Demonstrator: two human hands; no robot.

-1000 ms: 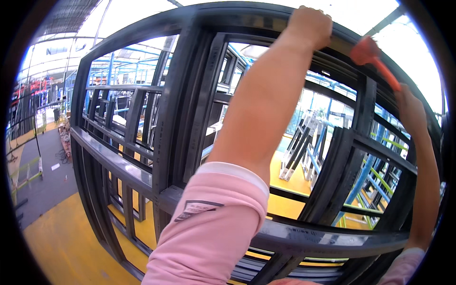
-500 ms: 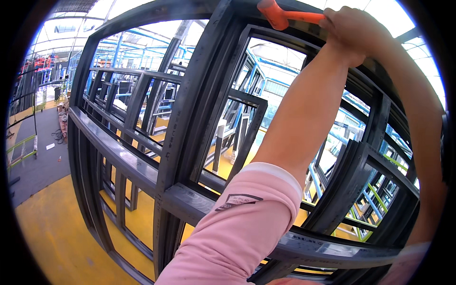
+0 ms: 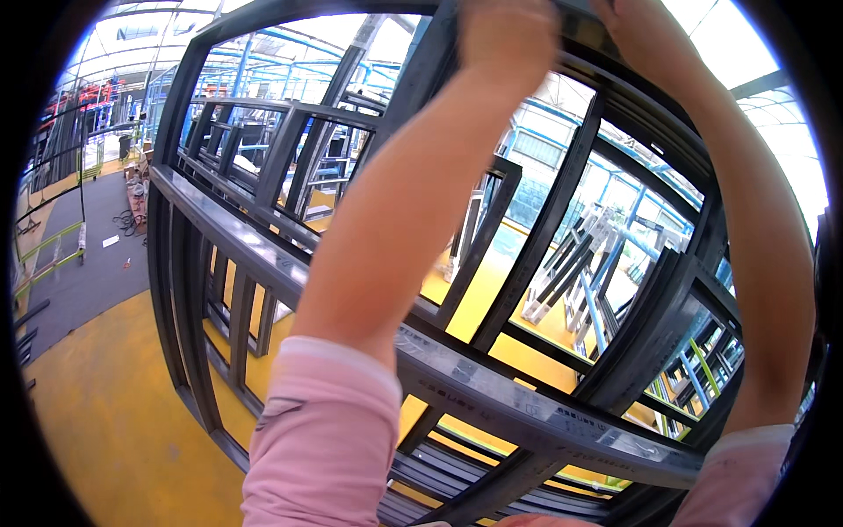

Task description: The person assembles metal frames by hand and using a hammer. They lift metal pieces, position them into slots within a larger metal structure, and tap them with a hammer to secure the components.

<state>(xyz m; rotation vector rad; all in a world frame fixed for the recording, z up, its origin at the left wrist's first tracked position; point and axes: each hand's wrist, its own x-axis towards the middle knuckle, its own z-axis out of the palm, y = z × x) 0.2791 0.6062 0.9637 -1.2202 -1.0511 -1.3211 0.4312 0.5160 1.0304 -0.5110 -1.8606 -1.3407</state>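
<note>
No packages, signs or screens in view. One marking noted: a pale printed label strip (image 3: 527, 406), long and narrow, running along the upper face of the dark grey metal frame's lower crossbar (image 3: 263, 255); print illegible.

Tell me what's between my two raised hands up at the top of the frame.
In the head view, only the dark window frame's top bar runs between your left hand and right hand; no tool shows there.

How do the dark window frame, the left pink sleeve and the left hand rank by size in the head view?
1. dark window frame, spanning most of the view
2. left pink sleeve, though enlarged by nearness to the camera
3. left hand, blurred and partly cut off at the top
</note>
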